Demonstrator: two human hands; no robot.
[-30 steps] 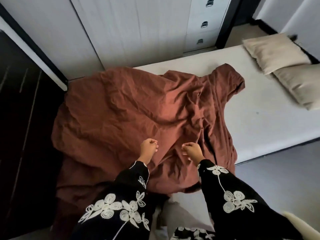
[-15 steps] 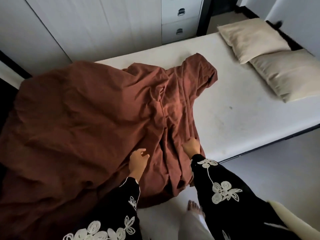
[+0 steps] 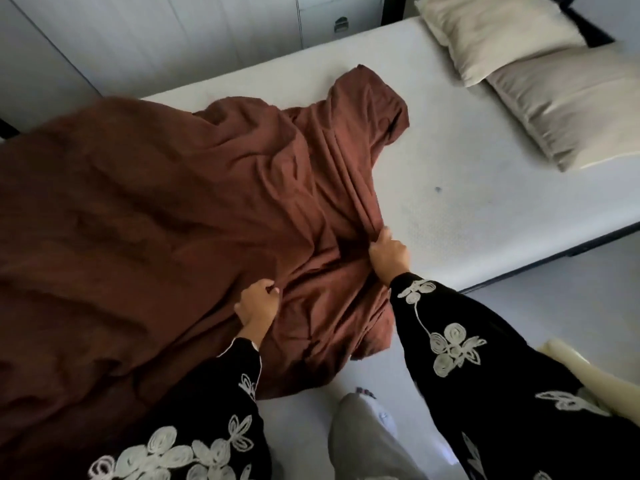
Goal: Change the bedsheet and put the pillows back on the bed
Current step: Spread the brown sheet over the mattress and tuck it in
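Now gripping the brown bedsheet [image 3: 173, 209] with both hands. With the right hand [image 3: 388, 252], clenched round a bunched ridge of folds at the sheet's 4 o'clock edge, right where cloth meets the bare white mattress [image 3: 467, 188]. With the left hand [image 3: 258, 301], pinching a small tuck of the same cloth between thumb and curled fingers, at 8 o'clock of the right hand and near it.

Lying rumpled across the mattress from the centre out to 9 o'clock, with one loose corner reaching toward 12 o'clock and a lower flap ending at 6 o'clock, just beside a bare foot [image 3: 365, 392].

At 1 to 2 o'clock, resting on the uncovered mattress: two beige pillows, the far pillow [image 3: 495, 32] and the near pillow [image 3: 571, 105], touching each other, well apart from the sheet.

At 12 o'clock beyond the bed, pale drawers [image 3: 341, 24] with dark handles. At 4 o'clock, grey floor [image 3: 571, 306]. Down both forearms, black sleeves [image 3: 467, 358] stitched with white flowers.
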